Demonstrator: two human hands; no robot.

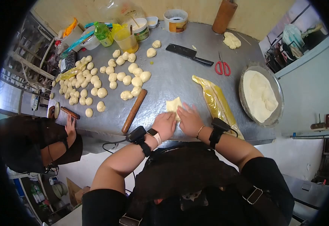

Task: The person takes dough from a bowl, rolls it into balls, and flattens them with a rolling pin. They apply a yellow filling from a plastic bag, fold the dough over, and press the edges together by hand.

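A small flattened piece of pale dough (174, 104) lies on the metal table in front of me, its far end showing beyond my hands. My left hand (165, 124) rests on the dough's near left side, fingers laid close together over it. On the right side, my right hand (190, 120) touches the dough with its fingers stretched forward and slightly apart. The dough under both hands is hidden. A wooden rolling pin (134, 111) lies left of my left hand. To the right of my right hand is a long yellow plastic wrapper (218, 101).
Several dough balls (82, 80) cover the table's left side. A black cleaver (189, 53), red-handled scissors (222, 67) and a bowl of flour (260, 96) lie farther off. A co-worker's hand (70, 127) is at the left edge, beside a short rolling pin (70, 112).
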